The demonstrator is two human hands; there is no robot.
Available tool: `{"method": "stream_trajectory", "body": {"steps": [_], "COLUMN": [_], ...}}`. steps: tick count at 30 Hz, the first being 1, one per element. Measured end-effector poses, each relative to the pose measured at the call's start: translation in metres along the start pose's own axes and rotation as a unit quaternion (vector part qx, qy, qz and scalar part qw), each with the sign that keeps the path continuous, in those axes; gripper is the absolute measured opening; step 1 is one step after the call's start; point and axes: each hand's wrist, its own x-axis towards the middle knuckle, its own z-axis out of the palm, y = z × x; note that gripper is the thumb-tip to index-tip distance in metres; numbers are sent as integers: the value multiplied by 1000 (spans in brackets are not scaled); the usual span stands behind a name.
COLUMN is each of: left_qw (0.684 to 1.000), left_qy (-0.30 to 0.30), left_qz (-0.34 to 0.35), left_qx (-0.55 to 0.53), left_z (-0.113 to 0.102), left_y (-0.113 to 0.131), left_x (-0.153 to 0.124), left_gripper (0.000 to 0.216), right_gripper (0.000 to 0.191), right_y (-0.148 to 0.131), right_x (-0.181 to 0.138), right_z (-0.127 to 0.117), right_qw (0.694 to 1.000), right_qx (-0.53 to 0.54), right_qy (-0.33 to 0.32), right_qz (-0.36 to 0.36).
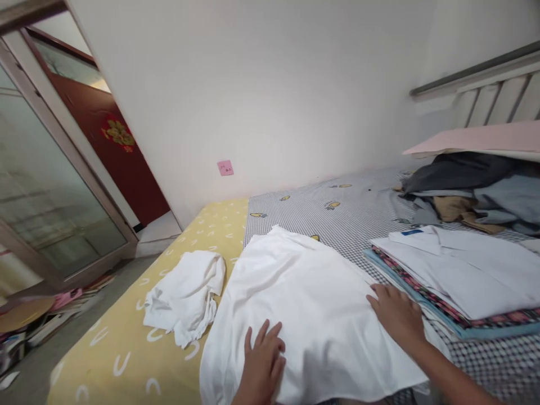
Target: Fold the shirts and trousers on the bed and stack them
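Observation:
A large white garment (304,298) lies spread flat on the bed in front of me. My left hand (262,360) rests flat on its near part, fingers stretched out. My right hand (396,315) lies on the garment's right edge, fingers extended toward the left, pressed against the cloth. Just right of that hand stands a stack of folded clothes (464,281), with a white shirt on top and a floral piece and a blue piece beneath.
A crumpled white cloth (185,295) lies on the yellow sheet (126,349) at left. Unfolded dark, grey and tan clothes (472,191) are heaped at the back right under a pink board (476,140). Books (50,320) litter the floor by a glass door.

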Motion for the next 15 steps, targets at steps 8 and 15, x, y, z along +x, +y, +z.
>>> {"method": "stream_trajectory", "body": {"steps": [8, 15], "left_qw": [986, 995], "left_qy": [157, -97], "left_qz": [-62, 3], "left_qx": [14, 29], "left_z": [51, 58], "left_y": [33, 46], "left_x": [13, 18], "left_gripper": [17, 7], "right_gripper": [38, 52], "right_y": [23, 25], "right_x": [-13, -8], "right_z": [-14, -47], "right_qw": [965, 925], "right_qx": [243, 281], "right_qy": [-24, 224], "right_qz": [93, 125]}}
